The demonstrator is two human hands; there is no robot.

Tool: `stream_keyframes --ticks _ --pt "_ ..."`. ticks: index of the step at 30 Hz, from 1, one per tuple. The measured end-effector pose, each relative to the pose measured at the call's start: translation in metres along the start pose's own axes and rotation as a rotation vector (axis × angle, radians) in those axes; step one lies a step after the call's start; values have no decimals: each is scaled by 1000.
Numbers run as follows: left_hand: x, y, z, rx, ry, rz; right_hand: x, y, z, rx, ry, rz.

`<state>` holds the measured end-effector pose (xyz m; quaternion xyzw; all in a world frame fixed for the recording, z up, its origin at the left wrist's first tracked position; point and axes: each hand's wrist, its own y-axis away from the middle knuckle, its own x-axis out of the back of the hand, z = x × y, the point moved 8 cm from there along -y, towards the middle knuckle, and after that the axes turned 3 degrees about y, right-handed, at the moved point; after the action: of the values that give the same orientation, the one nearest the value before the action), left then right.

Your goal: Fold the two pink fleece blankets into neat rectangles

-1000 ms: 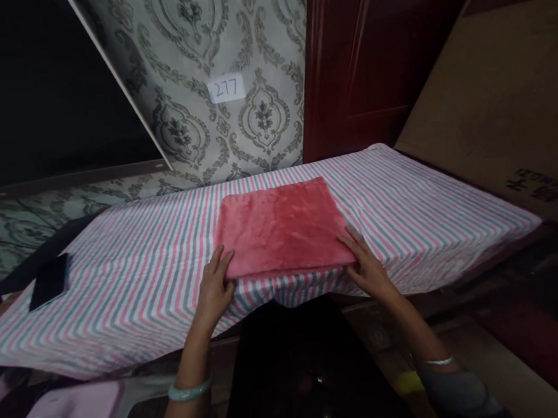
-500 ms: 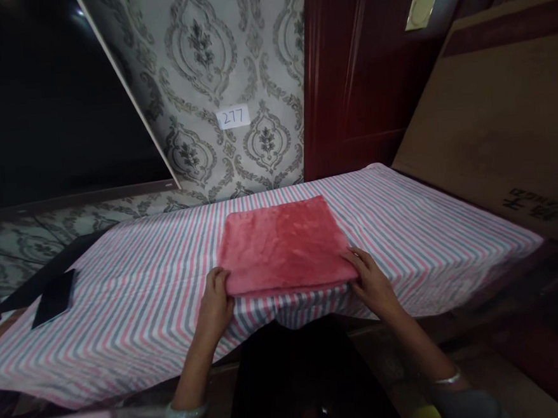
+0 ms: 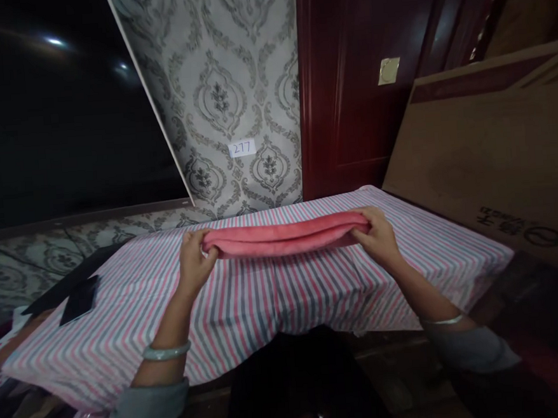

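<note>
A plush pink-red cloth [image 3: 285,237], folded in layers, is stretched level between my two hands. Its folded edge faces me and a dark crease runs between the layers. My left hand [image 3: 195,259] pinches the left end, thumb below and fingers behind. At the other end my right hand [image 3: 379,234] grips the right corner in the same manner. The cloth appears raised over the striped tablecloth [image 3: 266,293]; whether its far part touches the table is hidden.
A dark phone-like slab [image 3: 81,300] lies on the table's left side. A large black screen [image 3: 63,122] stands at the back left. To the right leans a big cardboard box [image 3: 485,150]. A paper marked 277 [image 3: 241,148] is on the patterned wall.
The cloth lay flat on the table with my hands at its near corners. Now both hands have lifted that near edge, so the cloth shows as a narrow band. The view has tilted up.
</note>
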<state>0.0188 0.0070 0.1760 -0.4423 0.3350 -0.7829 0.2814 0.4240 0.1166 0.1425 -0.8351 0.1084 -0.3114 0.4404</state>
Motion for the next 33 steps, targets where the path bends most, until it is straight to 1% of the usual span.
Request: stream_keyframes --ticks 2,5,8,10,12,14,16,18,19,21,25,27,29,30,31,33 --pt "19 -26 11 14 89 30 15 -26 -8 -29 -117 52" --pt "37 -60 19 73 258 42 24 -59 -18 -100 -302 39" --pt "44 -89 10 149 328 72 15 -87 -20 -154 -465 3" --pt "36 -105 -6 200 332 68 -4 -104 -12 -207 -564 -42" --pt "16 -115 -31 273 313 31 -34 -116 5 -291 -571 -118" --pt "-12 -118 -60 382 257 -46 -66 -121 30 -397 -444 -183" --pt "-41 -114 -87 477 174 -113 -94 -118 55 -485 -281 -220" --pt "-67 -107 -103 516 105 -151 -118 -109 70 -525 -175 -253" --pt "-80 -105 -106 507 81 -176 -130 -103 73 -525 -146 -277" --pt "-108 -99 -104 462 48 -259 -155 -91 69 -492 -97 -348" --pt "-168 -78 -83 357 -4 -466 -203 -70 41 -373 -47 -515" --pt "-194 -59 -73 259 -122 -585 -221 -57 28 -267 45 -583" --pt "-213 -35 -70 161 -280 -683 -235 -39 23 -149 217 -643" --pt "-218 -24 -72 134 -342 -705 -240 -29 25 -100 307 -662" --pt "-221 -14 -75 129 -378 -710 -243 -19 28 -66 379 -670" --pt "-225 -1 -82 139 -410 -716 -247 -4 35 -46 441 -665"
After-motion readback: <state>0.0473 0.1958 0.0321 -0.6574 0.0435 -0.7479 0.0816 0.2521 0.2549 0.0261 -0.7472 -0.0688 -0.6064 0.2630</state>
